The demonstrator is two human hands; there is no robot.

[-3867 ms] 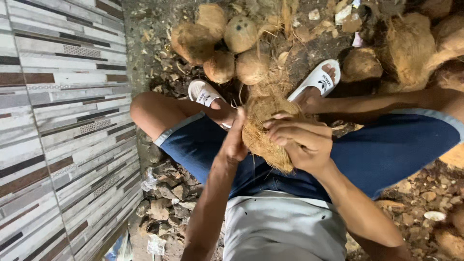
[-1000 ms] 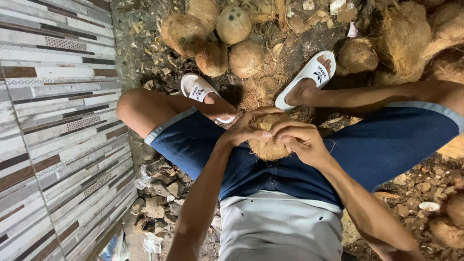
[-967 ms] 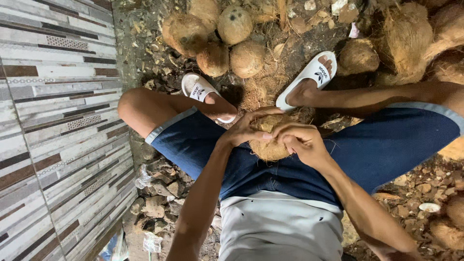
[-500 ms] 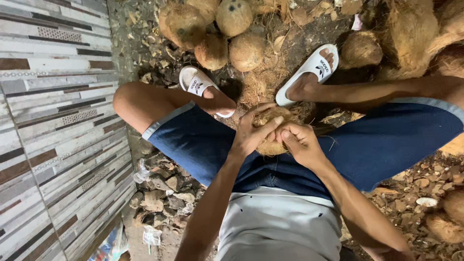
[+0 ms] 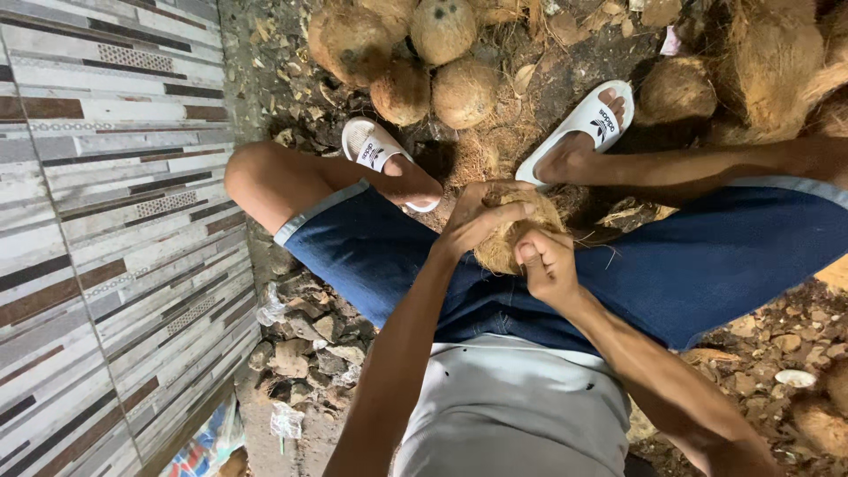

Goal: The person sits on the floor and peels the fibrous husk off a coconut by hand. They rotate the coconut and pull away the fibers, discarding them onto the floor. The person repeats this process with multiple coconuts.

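Fibrous brown husk is showing between both hands, where a partly stripped coconut (image 5: 512,237) is sitting low over the person's lap, just above the blue denim shorts (image 5: 707,265). The left hand (image 5: 481,221) is wrapping over the coconut's top and near side, fingers spread and pressing into the fibre, while the right hand (image 5: 548,265) is closing in a fist against its lower right flank, thumb up; both hands are clamped on the same nut and nearly touching each other. Much of the coconut is lying hidden under the fingers, so its far side and how much husk is left on it cannot be told. Beyond the hands, two feet in white slide sandals (image 5: 579,124) are resting on dirt littered with husk scraps, and a heap of whole coconuts (image 5: 442,31) is lying close past the toes, leaving little open ground ahead. To the left, a striped tiled wall (image 5: 106,221) is running near the bent left knee, with broken rubble (image 5: 300,353) piled at its foot. To the right, larger husked coconuts (image 5: 777,62) are crowding the upper corner and are being cut off by the frame edge. A grey shirt (image 5: 512,415) is filling the bottom, and the right forearm is running out of view at the lower edge.
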